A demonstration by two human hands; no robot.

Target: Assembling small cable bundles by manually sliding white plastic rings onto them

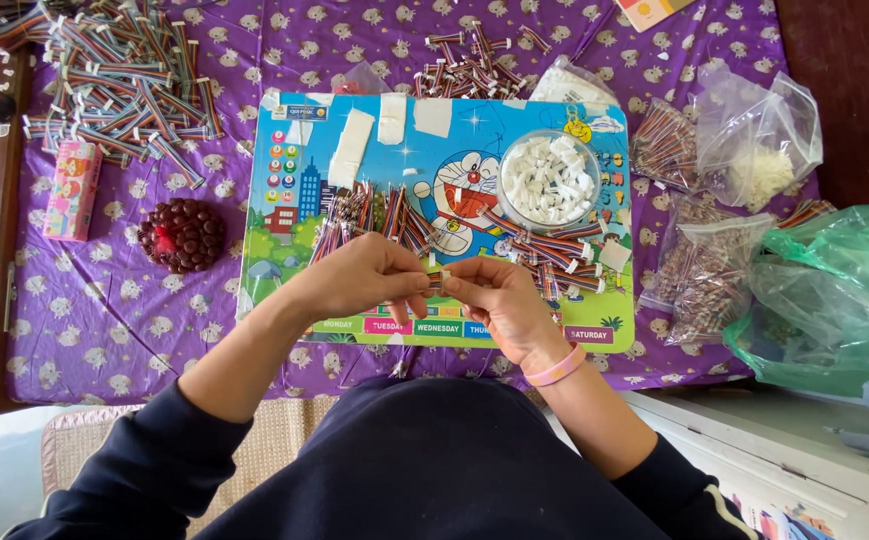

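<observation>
Spanning both pinches, rainbow wire bundle (437,281), left hand (360,275) and right hand (500,298) fingertips clamped on its ends.

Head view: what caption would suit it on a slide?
Both hands, left and right, pinch a small wire bundle above a cartoon board.

We log a table under a purple patterned cloth (115,330) — on it lie a cartoon board (295,250), heaps of rainbow ribbon cables (120,80), a pink box (72,190), a dark beaded piece (182,234), clear plastic bags (755,130) — and one green bag (835,290).
</observation>
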